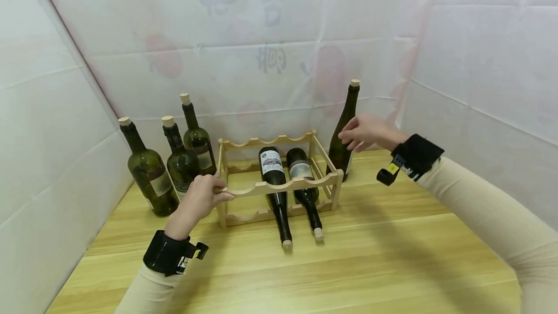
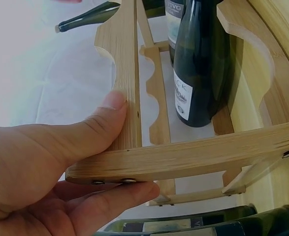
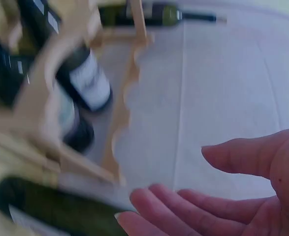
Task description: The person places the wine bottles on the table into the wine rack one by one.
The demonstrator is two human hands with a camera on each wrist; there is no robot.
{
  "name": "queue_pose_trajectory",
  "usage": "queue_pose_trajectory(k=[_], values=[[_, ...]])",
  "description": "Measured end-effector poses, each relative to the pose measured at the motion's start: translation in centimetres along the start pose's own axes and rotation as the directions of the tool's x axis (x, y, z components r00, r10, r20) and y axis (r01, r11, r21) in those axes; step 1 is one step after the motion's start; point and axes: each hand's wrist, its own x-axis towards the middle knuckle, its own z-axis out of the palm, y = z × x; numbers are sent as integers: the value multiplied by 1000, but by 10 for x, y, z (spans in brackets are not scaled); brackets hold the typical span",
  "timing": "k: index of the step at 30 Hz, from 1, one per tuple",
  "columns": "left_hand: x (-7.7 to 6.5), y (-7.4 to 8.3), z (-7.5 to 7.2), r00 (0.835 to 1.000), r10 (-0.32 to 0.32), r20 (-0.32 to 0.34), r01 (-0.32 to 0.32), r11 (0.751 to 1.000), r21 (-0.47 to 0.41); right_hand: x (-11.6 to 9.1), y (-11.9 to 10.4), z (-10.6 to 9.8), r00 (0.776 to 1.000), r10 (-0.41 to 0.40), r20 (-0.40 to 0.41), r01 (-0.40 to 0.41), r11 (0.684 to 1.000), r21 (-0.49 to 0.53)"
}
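A wooden wine rack [image 1: 261,188] stands on the table, and my left hand [image 1: 200,196] grips its front left top corner. In the left wrist view the thumb [image 2: 97,123] lies along the scalloped rail with fingers under the side bar. Two corked wine bottles, one with a white label [image 1: 272,161] and one with a greyish label [image 1: 301,169], lie side by side in the rack, necks toward me. My right hand [image 1: 368,131] is at a tall dark green bottle [image 1: 342,147] standing right of the rack. Its thumb and fingers are apart, nothing between them in the right wrist view.
Three more corked bottles stand left of the rack: one outermost [image 1: 150,173], one beside my left hand [image 1: 183,161] and one farther back [image 1: 198,142]. The wooden table [image 1: 348,260] reaches back to a white sheet [image 1: 244,81], with white sheets at both sides too.
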Motion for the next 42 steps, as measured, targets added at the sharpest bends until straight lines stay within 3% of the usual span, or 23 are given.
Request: queue_pose_trajectory(k=[5,10,17,25,35,42], values=[[0,1,-1,1000,9,3,-9,1000,7,14,10,-26,988,36,-152,-56,990,-129],[-2,0,-1,1000,-1,3,1,1000,12,33,16,-38,964,88,-253,-144,967,-212],[-1,2,1,1000,-25,-9,25,1000,7,60,20,-41,950,92,-300,-119,990,-74],[1,4,5,999,-34,11,34,999,6,69,26,-43,947,107,-304,-90,993,70],[-2,6,0,999,-44,1,44,999,8,80,27,-44,950,88,-299,-86,996,20],[-1,7,3,999,-52,8,52,999,10,81,29,-41,939,73,-336,-84,996,-21]])
